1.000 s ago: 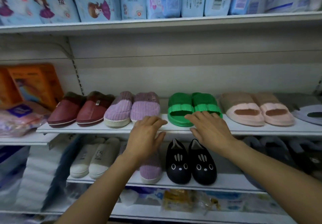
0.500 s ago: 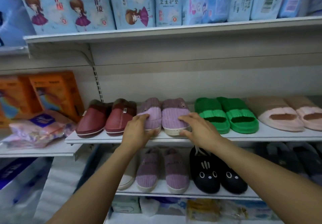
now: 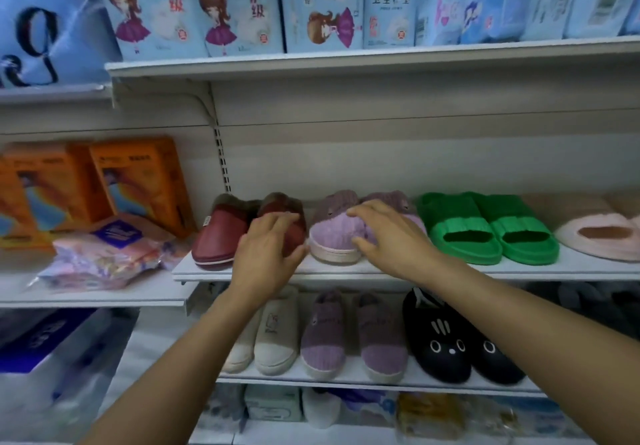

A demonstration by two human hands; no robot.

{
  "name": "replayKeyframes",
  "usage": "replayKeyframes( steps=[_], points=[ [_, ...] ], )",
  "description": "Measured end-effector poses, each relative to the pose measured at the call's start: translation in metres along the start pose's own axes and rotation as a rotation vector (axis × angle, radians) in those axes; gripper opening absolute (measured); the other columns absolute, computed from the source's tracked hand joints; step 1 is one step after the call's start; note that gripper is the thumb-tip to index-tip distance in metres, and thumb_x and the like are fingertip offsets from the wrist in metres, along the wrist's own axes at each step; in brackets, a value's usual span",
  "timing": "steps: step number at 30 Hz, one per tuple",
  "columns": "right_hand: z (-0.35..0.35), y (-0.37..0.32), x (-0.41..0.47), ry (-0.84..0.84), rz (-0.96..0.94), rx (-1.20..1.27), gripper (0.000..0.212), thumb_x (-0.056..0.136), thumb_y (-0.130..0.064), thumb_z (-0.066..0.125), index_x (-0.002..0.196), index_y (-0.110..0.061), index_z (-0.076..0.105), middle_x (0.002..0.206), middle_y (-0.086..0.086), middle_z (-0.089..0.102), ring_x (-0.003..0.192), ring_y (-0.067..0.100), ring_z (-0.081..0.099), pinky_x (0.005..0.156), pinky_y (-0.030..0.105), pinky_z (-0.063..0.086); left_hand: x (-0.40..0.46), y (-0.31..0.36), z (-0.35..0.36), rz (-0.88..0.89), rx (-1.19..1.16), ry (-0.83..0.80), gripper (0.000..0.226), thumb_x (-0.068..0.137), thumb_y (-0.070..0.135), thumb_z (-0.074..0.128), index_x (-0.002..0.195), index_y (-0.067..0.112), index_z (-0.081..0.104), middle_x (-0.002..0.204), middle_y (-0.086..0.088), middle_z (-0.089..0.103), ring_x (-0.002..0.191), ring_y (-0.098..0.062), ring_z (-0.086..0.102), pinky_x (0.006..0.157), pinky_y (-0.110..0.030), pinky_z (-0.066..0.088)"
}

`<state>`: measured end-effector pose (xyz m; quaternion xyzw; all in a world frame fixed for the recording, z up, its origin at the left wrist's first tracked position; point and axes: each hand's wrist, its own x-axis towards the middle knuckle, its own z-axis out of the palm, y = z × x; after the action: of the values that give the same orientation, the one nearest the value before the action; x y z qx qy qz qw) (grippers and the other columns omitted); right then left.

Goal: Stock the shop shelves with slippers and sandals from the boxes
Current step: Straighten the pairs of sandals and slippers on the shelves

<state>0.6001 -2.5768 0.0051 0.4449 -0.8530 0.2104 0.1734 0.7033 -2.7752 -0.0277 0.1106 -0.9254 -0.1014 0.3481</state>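
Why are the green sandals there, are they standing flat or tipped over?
Flat. Both green sandals sit soles down, side by side on the shelf, open toes facing out. Neither hand touches them.

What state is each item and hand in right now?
left hand: open, on the right maroon slipper
right hand: open, fingers over the lilac slippers
maroon slippers: paired, on shelf
lilac slippers: paired, on shelf
green sandals: paired, untouched
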Motion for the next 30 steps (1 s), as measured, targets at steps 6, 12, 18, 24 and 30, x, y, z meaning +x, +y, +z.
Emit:
replayKeyframes(
  steps=[6,12,18,24,30],
  points=[
    [0.045,-0.069,0.049,-0.098,-0.007,0.215,0.058,0.088,-0.030,0.061,0.141,-0.020,0.041,0.140,0.006,0.046,0.128,0.020,0.044,0.104,0.025,0.032,-0.011,-0.092,-0.037,-0.323,0.039,-0.100,0.079,0.080,0.042,0.070,0.146,0.022,0.031,0.143,-0.011,0.039,0.125,-0.034,0.042,0.103,-0.045,0.038],
    [0.079,-0.092,0.094,-0.286,0.291,0.242,0.064,0.086,-0.033,0.064,0.139,-0.005,0.040,0.141,0.014,0.046,0.126,0.029,0.047,0.102,0.033,0.039,-0.011,-0.125,-0.034,-0.356,-0.070,-0.236,0.097,0.073,0.045,0.077,0.151,0.024,0.023,0.146,-0.008,0.038,0.126,-0.026,0.046,0.102,-0.035,0.039],
    [0.092,-0.093,0.106,-0.329,0.242,0.217,0.072,0.085,-0.030,0.067,0.146,-0.011,0.033,0.149,0.009,0.038,0.132,0.026,0.041,0.108,0.031,0.033,-0.002,-0.141,-0.034,-0.331,-0.065,-0.238,0.096,0.072,0.044,0.077,0.150,0.023,0.025,0.142,-0.008,0.043,0.121,-0.025,0.048,0.100,-0.036,0.044],
    [0.097,-0.095,0.112,-0.340,0.180,0.208,0.070,0.089,-0.031,0.062,0.148,-0.011,0.029,0.150,0.008,0.036,0.134,0.025,0.040,0.108,0.030,0.032,0.003,-0.150,-0.033,-0.323,-0.061,-0.275,0.092,0.075,0.047,0.073,0.149,0.023,0.025,0.140,-0.006,0.043,0.119,-0.025,0.048,0.099,-0.042,0.046],
    [0.088,-0.084,0.111,-0.312,0.015,-0.075,0.051,0.091,-0.025,0.051,0.139,-0.015,0.039,0.135,0.013,0.049,0.121,0.032,0.050,0.096,0.039,0.045,0.028,-0.153,-0.043,-0.204,0.096,-0.263,0.077,0.081,0.055,0.062,0.145,0.029,0.029,0.139,-0.003,0.043,0.121,-0.024,0.047,0.096,-0.043,0.048]
  ],
)
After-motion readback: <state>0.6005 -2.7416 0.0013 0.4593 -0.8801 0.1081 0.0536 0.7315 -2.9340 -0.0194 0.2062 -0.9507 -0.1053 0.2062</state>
